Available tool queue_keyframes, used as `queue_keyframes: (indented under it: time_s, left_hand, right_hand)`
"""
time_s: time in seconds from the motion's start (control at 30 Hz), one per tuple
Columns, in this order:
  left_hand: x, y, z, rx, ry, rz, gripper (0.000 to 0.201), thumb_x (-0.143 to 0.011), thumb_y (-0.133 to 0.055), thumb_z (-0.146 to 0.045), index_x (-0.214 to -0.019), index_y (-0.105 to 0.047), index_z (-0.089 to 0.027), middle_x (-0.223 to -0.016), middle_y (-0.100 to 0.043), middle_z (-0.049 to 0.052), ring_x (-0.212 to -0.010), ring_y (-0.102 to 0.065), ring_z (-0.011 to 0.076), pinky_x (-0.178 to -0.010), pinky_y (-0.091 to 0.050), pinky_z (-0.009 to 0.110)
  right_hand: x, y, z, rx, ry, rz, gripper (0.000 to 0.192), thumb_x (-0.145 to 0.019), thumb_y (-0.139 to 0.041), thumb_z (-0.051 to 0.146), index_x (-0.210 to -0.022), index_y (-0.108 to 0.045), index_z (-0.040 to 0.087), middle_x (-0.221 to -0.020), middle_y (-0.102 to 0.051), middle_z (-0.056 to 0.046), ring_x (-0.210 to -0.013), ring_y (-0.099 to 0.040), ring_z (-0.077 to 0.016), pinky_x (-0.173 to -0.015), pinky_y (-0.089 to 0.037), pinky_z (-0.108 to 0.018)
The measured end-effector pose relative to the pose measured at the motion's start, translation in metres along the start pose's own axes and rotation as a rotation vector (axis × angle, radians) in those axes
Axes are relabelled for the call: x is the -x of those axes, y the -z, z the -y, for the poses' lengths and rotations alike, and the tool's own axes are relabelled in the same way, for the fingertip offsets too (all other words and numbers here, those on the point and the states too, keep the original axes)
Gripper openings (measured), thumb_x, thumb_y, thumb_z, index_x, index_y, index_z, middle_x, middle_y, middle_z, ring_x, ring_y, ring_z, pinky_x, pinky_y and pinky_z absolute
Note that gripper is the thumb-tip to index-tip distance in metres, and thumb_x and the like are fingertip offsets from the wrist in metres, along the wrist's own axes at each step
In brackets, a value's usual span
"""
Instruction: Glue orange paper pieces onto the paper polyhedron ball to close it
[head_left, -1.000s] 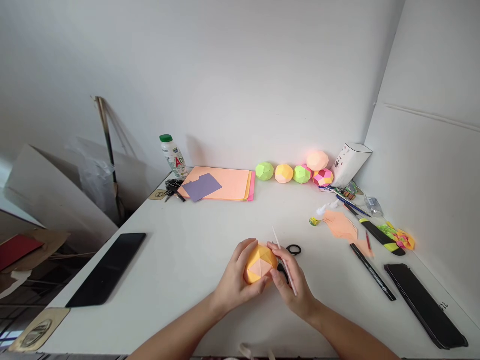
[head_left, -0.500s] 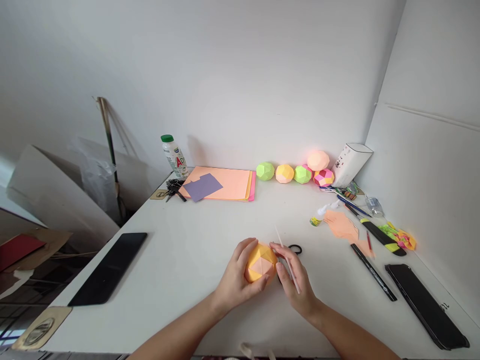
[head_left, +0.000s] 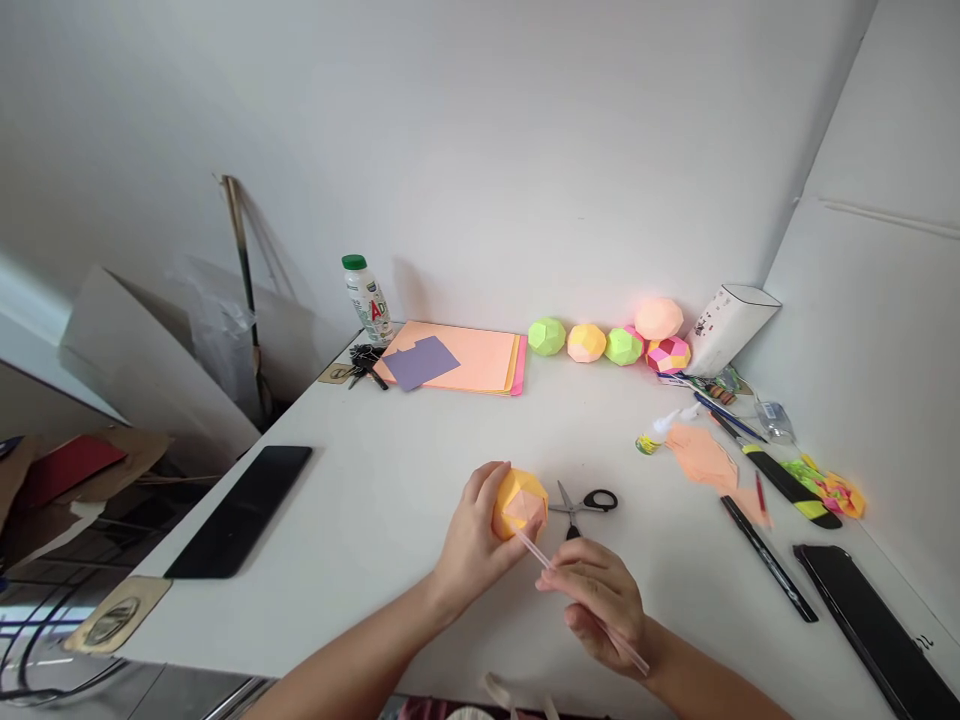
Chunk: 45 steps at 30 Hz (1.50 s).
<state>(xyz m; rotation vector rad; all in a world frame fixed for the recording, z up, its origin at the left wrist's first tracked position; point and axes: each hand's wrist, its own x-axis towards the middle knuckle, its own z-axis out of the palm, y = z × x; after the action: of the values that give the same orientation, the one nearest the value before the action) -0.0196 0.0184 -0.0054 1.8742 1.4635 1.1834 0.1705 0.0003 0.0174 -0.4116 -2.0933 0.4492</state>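
My left hand grips an orange and peach faceted paper ball just above the white table. My right hand pinches a thin clear stick, whose tip touches the lower face of the ball. Small black-handled scissors lie on the table just right of the ball, beyond my right hand.
Several finished paper balls line the back wall beside a white box. Coloured paper sheets, a bottle and keys sit back left. A black phone lies left; pens, a glue bottle, paper scraps and another phone lie right.
My right hand has drawn back toward me and swung the stick so its tip points at the ball. The scissors are now uncovered. The view has shifted slightly.
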Motion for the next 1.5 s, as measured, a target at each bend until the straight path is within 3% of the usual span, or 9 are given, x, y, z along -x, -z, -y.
queue_keyframes:
  time_s: [0.67,1.0,1.23,1.5]
  left_hand:
    - [0.0013,-0.0005,0.0013,0.015,-0.090,0.005,0.061,-0.083,-0.063,-0.037,-0.135,-0.034,-0.023,-0.131,-0.043,0.016,-0.119,-0.050,0.0312,-0.094,-0.049,0.050]
    - [0.0005,0.0000,0.0008,0.041,-0.113,-0.001,0.061,-0.082,-0.063,-0.037,-0.134,-0.034,-0.024,-0.130,-0.043,0.015,-0.117,-0.050,0.0311,-0.093,-0.050,0.050]
    - [0.0012,0.0002,0.0012,0.037,-0.103,-0.002,0.063,-0.081,-0.064,-0.034,-0.135,-0.034,-0.022,-0.132,-0.042,0.016,-0.119,-0.050,0.0307,-0.094,-0.049,0.049]
    - [0.0016,-0.0012,-0.0014,0.025,-0.128,0.001,0.061,-0.082,-0.064,-0.037,-0.134,-0.035,-0.022,-0.129,-0.045,0.016,-0.117,-0.051,0.0310,-0.092,-0.050,0.048]
  right_hand:
    - [-0.0004,0.0036,0.0029,-0.009,-0.139,-0.032,0.033,-0.100,-0.038,0.035,-0.121,-0.060,0.023,-0.082,-0.077,-0.006,-0.080,-0.071,-0.0214,-0.071,-0.059,-0.034]
    - [-0.0024,0.0047,0.0040,-0.083,-0.239,-0.079,0.028,-0.099,-0.039,0.029,-0.108,-0.065,0.023,-0.079,-0.074,-0.006,-0.067,-0.067,-0.0189,-0.061,-0.056,-0.032]
    - [-0.0012,0.0064,0.0005,-0.040,-0.182,-0.117,0.031,-0.099,-0.041,0.029,-0.122,-0.061,0.025,-0.082,-0.074,-0.006,-0.069,-0.068,-0.0187,-0.059,-0.057,-0.032]
    - [-0.0008,0.0063,0.0004,0.156,0.015,-0.056,0.043,-0.097,-0.047,0.036,-0.136,-0.051,0.020,-0.083,-0.076,-0.009,-0.074,-0.072,-0.0220,-0.065,-0.060,-0.035]
